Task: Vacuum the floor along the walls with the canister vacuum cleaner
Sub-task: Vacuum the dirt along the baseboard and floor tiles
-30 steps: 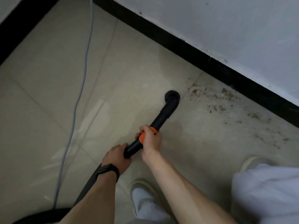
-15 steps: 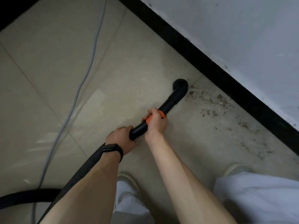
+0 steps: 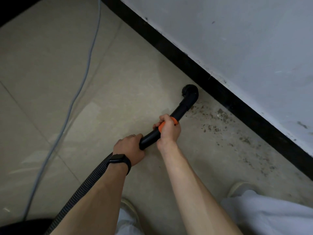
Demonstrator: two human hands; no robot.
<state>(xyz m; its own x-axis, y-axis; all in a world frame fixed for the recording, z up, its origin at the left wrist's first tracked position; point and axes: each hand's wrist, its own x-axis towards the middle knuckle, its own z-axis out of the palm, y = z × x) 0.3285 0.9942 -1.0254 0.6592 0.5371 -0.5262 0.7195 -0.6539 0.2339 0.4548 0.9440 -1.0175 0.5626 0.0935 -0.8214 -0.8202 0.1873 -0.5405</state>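
Edge pass in progress. Right hand (image 3: pixel 168 128) clenched the wand (image 3: pixel 179 112) at its orange collar; left hand (image 3: pixel 130 148) gripped the rear end, where the hose (image 3: pixel 84 184) joins. Nozzle (image 3: pixel 190 92) sat ahead of both grips, against or just beside the skirting (image 3: pixel 186 60). Dirt (image 3: pixel 220 119) lay right of the nozzle, so the next move likely needs a sweep that way, tight to the skirting.

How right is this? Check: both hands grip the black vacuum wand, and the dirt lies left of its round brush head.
Wrong side: the head view shows brown dirt right of the round black brush head. The left hand and right hand do grip the black plastic wand.
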